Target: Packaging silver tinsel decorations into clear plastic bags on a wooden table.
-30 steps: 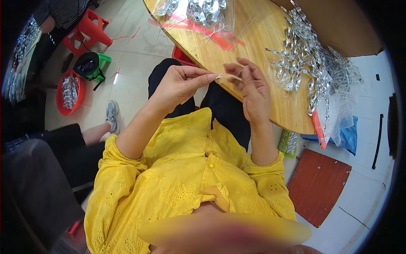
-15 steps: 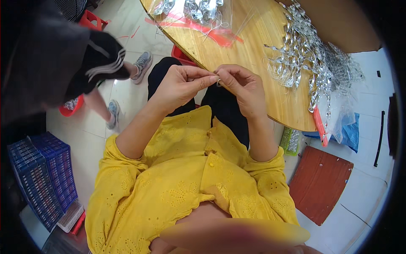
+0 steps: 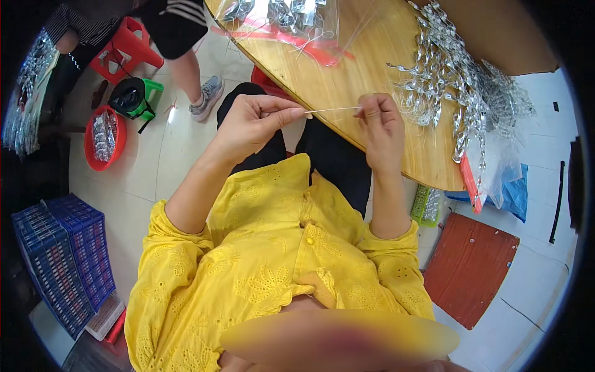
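A thin whitish string (image 3: 334, 110) is stretched taut over the edge of the round wooden table (image 3: 347, 80). My left hand (image 3: 257, 124) pinches one end between thumb and fingertips. The other end runs to my right hand (image 3: 381, 127), whose thumb and fingers are closed on it. Shiny silver twisted strips (image 3: 434, 87) with fine threads lie in a heap on the table to the right of my right hand. Beyond my hands is a transparent plastic bag (image 3: 304, 31) with a red band, holding more silver pieces.
A cardboard box (image 3: 508, 31) stands at the far right. On the floor are a red basin (image 3: 93, 152), a red stool (image 3: 133, 49), blue crates (image 3: 74, 248) and a reddish-brown board (image 3: 471, 270). A co-worker's leg (image 3: 189, 77) is at the far left.
My hands were together at the fingertips; my right hand has moved right, drawing the string straight between them. The co-worker at left has moved farther off, uncovering the red basin and stool.
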Demonstrator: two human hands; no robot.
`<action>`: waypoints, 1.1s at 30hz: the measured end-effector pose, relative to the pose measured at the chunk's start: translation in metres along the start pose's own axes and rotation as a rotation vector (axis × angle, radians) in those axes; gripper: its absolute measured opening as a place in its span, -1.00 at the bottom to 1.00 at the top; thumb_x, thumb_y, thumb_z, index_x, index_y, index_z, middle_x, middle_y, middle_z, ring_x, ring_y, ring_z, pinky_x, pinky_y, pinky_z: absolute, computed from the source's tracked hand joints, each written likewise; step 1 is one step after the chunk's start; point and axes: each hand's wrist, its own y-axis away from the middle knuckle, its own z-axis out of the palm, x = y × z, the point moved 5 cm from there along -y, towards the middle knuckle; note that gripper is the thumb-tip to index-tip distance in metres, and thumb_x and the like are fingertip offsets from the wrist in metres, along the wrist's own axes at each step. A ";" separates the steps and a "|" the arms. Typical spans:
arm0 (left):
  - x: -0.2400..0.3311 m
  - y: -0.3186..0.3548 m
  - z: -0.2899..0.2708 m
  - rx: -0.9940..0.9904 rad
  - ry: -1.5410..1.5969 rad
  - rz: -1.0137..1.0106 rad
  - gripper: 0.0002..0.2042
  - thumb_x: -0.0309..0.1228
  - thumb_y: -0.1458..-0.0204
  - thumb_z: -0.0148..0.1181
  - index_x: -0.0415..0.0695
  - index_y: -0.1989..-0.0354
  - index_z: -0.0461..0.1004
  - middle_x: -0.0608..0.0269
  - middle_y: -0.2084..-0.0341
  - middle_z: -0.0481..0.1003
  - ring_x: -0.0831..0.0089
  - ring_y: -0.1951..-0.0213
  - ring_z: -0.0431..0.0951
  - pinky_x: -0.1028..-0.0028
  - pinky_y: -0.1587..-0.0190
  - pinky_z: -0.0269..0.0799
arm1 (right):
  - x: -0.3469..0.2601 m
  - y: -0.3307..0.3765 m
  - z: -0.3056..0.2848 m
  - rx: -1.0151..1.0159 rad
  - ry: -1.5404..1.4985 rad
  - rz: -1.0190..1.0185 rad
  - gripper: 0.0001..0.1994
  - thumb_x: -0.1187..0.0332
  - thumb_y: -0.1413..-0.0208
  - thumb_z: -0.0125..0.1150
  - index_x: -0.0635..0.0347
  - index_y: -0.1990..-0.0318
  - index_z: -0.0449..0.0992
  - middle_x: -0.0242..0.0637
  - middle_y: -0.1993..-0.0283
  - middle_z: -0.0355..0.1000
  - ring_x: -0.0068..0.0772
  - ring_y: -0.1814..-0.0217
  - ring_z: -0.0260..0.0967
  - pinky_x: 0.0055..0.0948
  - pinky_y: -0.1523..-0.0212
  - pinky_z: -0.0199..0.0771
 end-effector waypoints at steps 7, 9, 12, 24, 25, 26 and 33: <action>0.000 -0.002 0.002 0.045 -0.054 0.227 -0.80 -0.41 0.09 0.12 -0.32 0.37 0.47 0.45 0.74 0.36 0.82 0.71 0.18 0.74 0.68 0.06 | 0.001 0.004 0.012 -0.248 0.294 0.142 -0.87 0.38 -0.07 -0.06 0.25 0.29 0.33 -0.44 0.39 0.31 -0.71 0.44 0.15 -0.74 0.38 0.14; 0.005 0.001 0.007 0.038 -0.238 0.136 -0.80 -0.42 0.08 0.11 -0.33 0.37 0.46 0.44 0.72 0.38 0.82 0.65 0.21 0.73 0.62 0.11 | -0.017 0.004 0.015 -0.090 0.371 -0.257 -0.79 0.41 -0.04 -0.03 0.28 0.16 0.31 -0.40 0.27 0.35 -0.74 0.45 0.14 -0.75 0.40 0.15; 0.012 0.004 0.009 0.060 -0.237 0.168 -0.81 -0.42 0.08 0.10 -0.32 0.37 0.46 0.46 0.73 0.36 0.81 0.67 0.19 0.72 0.64 0.08 | -0.040 0.012 0.031 -0.204 0.254 -0.276 -0.69 0.44 0.00 0.03 0.29 0.06 0.27 -0.37 0.15 0.34 -0.75 0.46 0.16 -0.77 0.43 0.18; 0.020 0.010 0.003 0.115 -0.293 0.272 -0.84 -0.45 0.11 0.11 -0.31 0.41 0.47 0.41 0.71 0.40 0.77 0.65 0.22 0.70 0.60 0.15 | -0.007 0.015 0.037 -0.327 0.059 0.149 -0.89 0.48 0.04 0.08 0.33 0.37 0.46 -0.38 0.57 0.36 -0.66 0.53 0.25 -0.73 0.48 0.25; 0.022 0.010 0.002 0.114 -0.293 0.271 -0.84 -0.45 0.11 0.11 -0.31 0.41 0.47 0.41 0.71 0.40 0.77 0.65 0.22 0.70 0.60 0.15 | -0.008 0.014 0.035 -0.346 0.067 0.166 -0.89 0.47 0.03 0.07 0.34 0.37 0.46 -0.39 0.57 0.36 -0.66 0.52 0.25 -0.72 0.46 0.26; 0.025 0.010 0.001 0.110 -0.296 0.270 -0.84 -0.45 0.11 0.11 -0.31 0.41 0.47 0.40 0.69 0.40 0.77 0.65 0.23 0.70 0.59 0.16 | -0.007 0.013 0.033 -0.345 0.067 0.167 -0.89 0.47 0.03 0.07 0.34 0.37 0.46 -0.39 0.57 0.36 -0.66 0.52 0.25 -0.72 0.46 0.26; 0.019 0.009 0.007 0.053 -0.329 0.183 -0.85 -0.45 0.13 0.14 -0.29 0.42 0.49 0.43 0.74 0.38 0.79 0.68 0.19 0.72 0.63 0.10 | -0.002 0.012 0.039 -0.248 -0.054 -0.037 -0.90 0.44 -0.03 -0.01 0.29 0.38 0.39 -0.28 0.29 0.35 -0.65 0.47 0.24 -0.71 0.42 0.23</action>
